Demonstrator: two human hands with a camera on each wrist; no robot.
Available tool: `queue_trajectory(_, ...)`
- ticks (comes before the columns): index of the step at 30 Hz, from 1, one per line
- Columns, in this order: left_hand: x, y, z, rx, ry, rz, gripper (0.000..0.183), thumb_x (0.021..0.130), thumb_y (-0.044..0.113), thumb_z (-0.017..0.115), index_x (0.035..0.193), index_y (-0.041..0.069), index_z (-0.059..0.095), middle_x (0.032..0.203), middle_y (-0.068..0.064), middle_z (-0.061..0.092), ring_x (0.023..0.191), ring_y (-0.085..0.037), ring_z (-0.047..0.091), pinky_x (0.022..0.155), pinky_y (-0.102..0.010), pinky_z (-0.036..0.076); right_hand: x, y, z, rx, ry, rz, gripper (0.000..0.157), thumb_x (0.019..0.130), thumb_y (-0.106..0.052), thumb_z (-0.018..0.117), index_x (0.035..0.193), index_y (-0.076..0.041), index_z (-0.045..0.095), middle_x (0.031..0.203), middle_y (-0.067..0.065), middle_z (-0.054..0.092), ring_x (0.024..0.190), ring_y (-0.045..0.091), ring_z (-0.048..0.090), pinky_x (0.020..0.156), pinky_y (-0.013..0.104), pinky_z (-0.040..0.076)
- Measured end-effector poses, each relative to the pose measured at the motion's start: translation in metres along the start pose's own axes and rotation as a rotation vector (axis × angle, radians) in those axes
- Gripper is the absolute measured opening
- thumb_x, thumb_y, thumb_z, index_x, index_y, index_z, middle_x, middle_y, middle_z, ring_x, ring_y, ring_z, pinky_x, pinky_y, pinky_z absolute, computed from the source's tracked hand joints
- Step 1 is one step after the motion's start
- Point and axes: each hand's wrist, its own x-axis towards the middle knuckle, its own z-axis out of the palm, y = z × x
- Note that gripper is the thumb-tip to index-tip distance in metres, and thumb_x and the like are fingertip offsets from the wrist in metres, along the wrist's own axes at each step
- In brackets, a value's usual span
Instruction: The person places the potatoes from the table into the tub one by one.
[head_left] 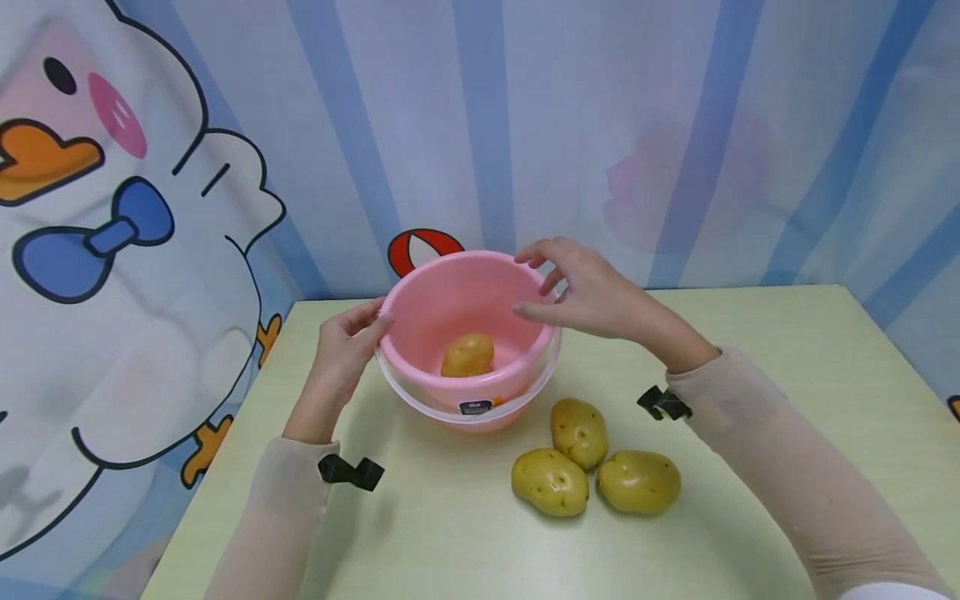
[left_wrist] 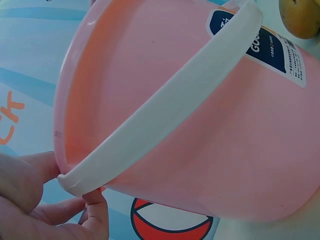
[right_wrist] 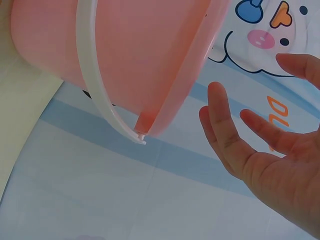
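Note:
A pink bucket (head_left: 450, 296) with a white handle (head_left: 420, 404) stands on the table, its handle hanging down at the front. My left hand (head_left: 339, 358) pinches the bucket's left rim near the handle's end; in the left wrist view, its thumb and fingers are around that spot. Inside the bucket lies one yellowish potato (head_left: 468, 356). My right hand (head_left: 592, 292) hovers over the right rim, fingers spread and loosely bent; the right wrist view shows nothing between them. In front of the bucket, to its right, three potatoes (head_left: 579, 433) sit close together.
The pale table (head_left: 435, 533) ends behind the bucket, near a blue-striped backdrop (head_left: 480, 125). A cartoon duck (head_left: 150, 350) is printed on the left side of the backdrop, and a red and white ball (head_left: 408, 250) behind the bucket.

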Motion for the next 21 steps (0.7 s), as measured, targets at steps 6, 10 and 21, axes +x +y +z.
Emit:
queue_trajectory(6,-0.0002,-0.0007,0.0008,-0.005,0.007,0.015,0.047,0.100,0.024,0.062,0.143,0.005,0.054,0.124,-0.014,0.058,0.094,-0.017,0.060,0.079,-0.019,0.055,-0.0011,0.0009,-0.0011,-0.012,0.021,-0.023,0.057,0.088,-0.031,0.076,0.133,-0.005,0.054,0.129,0.011,0.055,0.101,0.024,0.062,0.078,0.038,0.059)
queue_trajectory(10,-0.0002,-0.0010,0.0003,-0.016,0.007,0.030,0.047,0.100,0.022,0.062,0.142,0.003,0.054,0.121,-0.015,0.058,0.091,-0.016,0.060,0.078,-0.018,0.055,-0.0027,0.0012,-0.0024,-0.013,0.027,-0.035,0.055,0.088,-0.030,0.076,0.132,-0.005,0.055,0.129,0.011,0.056,0.100,0.024,0.062,0.078,0.037,0.059)
queue_trajectory(21,-0.0009,-0.0005,0.0002,-0.031,0.003,0.039,0.046,0.100,0.022,0.063,0.141,0.002,0.055,0.117,-0.014,0.057,0.087,-0.012,0.060,0.076,-0.017,0.055,-0.0088,0.0045,-0.0069,-0.014,0.047,-0.038,0.052,0.088,-0.026,0.077,0.131,-0.005,0.057,0.129,0.012,0.056,0.099,0.024,0.063,0.078,0.038,0.058)
